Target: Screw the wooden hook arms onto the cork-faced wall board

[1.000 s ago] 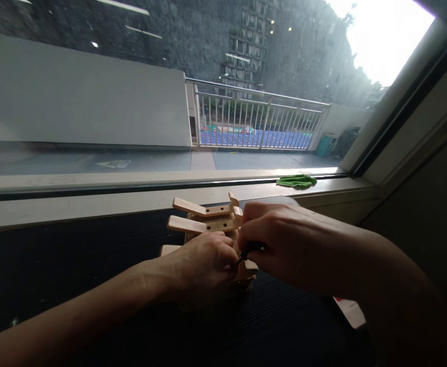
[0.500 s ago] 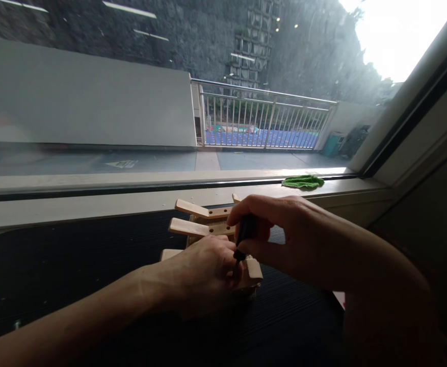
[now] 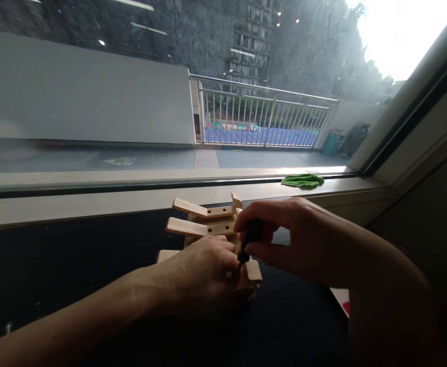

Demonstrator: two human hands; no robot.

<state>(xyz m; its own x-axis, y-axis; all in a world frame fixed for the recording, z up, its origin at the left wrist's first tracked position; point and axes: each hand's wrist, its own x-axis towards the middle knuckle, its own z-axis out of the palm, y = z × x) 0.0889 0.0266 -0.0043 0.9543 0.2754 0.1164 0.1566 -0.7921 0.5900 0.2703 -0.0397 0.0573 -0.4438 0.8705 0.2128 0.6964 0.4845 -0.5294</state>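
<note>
On the dark mat (image 3: pixel 74 265), left hand (image 3: pixel 204 275) gripping wooden model (image 3: pixel 208 224) (base hidden), right hand (image 3: pixel 284 239) pinching screwdriver (image 3: pixel 250 235).

We note a crumpled green cloth (image 3: pixel 303 180) lying on the pale window sill (image 3: pixel 93 203), towards its right end. A black ribbed mat (image 3: pixel 74 255) covers the tabletop below. A white-and-red paper sheet (image 3: pixel 341 302) shows at the mat's right edge. Outside the glass: silver metal railing (image 3: pixel 265 114), grey concrete wall (image 3: pixel 85 97).

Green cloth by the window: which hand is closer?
Right. The right hand, holding a screwdriver, is below and left of the green cloth; the left hand grips the wooden model farther left.
</note>
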